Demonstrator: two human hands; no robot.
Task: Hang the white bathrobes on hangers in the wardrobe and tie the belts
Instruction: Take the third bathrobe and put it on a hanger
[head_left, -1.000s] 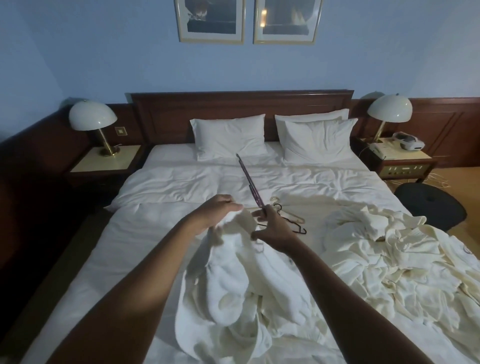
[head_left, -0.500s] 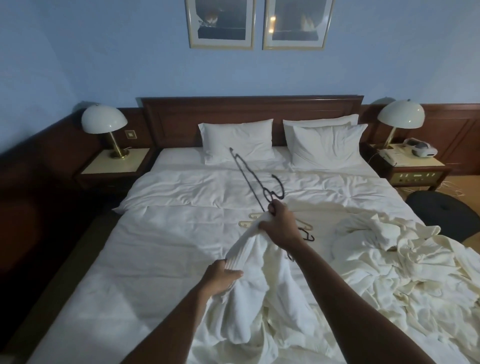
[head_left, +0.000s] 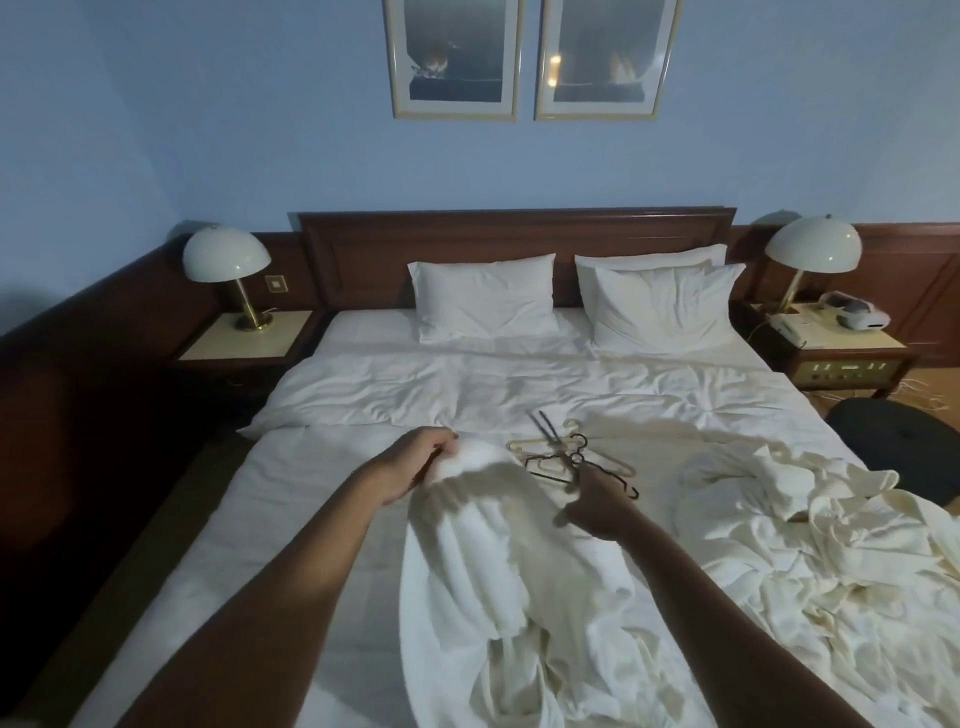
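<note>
A white bathrobe (head_left: 498, 587) hangs over the bed in front of me. My left hand (head_left: 415, 465) is closed on a bunched upper part of it, at left. My right hand (head_left: 597, 501) grips a thin black hanger (head_left: 551, 441) that points up and away from me, seen nearly edge-on, just right of the robe. Beyond it, a few spare hangers (head_left: 524, 446), beige and black, lie on the duvet. A crumpled heap of more white bathrobes (head_left: 810, 551) lies on the bed's right side. No wardrobe is in view.
The bed (head_left: 415, 384) has a wooden headboard (head_left: 514, 234) and two pillows. Nightstands with dome lamps (head_left: 226, 257) (head_left: 813, 244) flank it; the right one holds a phone. A dark round stool (head_left: 893, 431) stands at the bed's right.
My left hand rose and now holds the robe's bunched top. My right hand dropped lower and right with the hanger, which now shows edge-on. The camera view tilted up slightly.
</note>
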